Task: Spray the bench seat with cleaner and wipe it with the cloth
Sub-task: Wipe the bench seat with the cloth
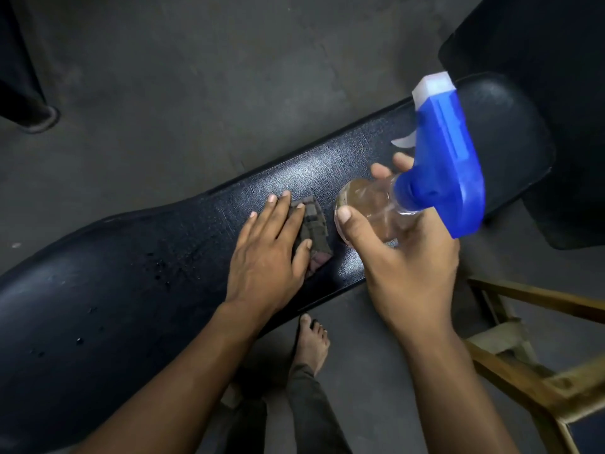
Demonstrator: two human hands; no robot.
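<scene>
A long black padded bench seat (137,273) runs from lower left to upper right, with droplets of liquid on its left part. My left hand (265,253) lies flat on a small dark folded cloth (316,231), pressing it onto the middle of the seat. My right hand (406,267) grips a clear spray bottle (373,208) by its body, tilted above the seat. The bottle's blue trigger head (451,165) with a white nozzle points up and to the left. A little yellowish liquid sits in the bottle.
The floor (196,77) is dark grey concrete. A wooden frame (530,371) stands at the lower right. Another black padded piece (556,60) fills the upper right corner. A dark post base (36,119) stands at the left. My bare foot (311,345) is under the bench's near edge.
</scene>
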